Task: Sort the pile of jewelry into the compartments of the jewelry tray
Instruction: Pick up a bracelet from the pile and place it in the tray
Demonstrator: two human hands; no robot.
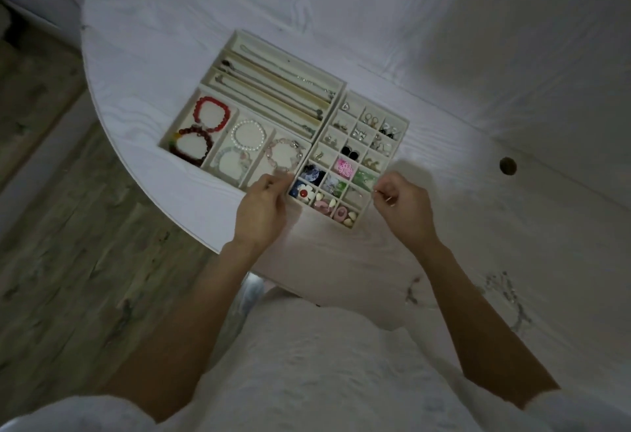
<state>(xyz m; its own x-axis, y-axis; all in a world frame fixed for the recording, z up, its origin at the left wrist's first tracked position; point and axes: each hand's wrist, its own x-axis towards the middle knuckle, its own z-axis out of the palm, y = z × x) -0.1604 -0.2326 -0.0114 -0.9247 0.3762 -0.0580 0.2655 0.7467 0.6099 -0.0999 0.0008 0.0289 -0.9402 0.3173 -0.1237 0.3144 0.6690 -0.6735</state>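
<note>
Cream jewelry trays sit together on the white table. The grid tray (404,122) at the right holds earrings and small charms in its cells, among them a pink flower (345,167) and a white flower (306,191). The bracelet tray (163,142) holds red, pearl and pink bead bracelets. Behind it, the long tray (342,82) holds thin chains. My left hand (263,206) pinches at the near edge between the bracelet and grid trays. My right hand (403,204) hovers at the grid tray's near right corner, pinching a thin wire-like piece (382,195).
The table's curved edge (136,172) drops to a wood floor on the left. A round cable hole (507,166) lies to the right of the trays. A small tangle of jewelry (505,290) rests on the table at my right forearm.
</note>
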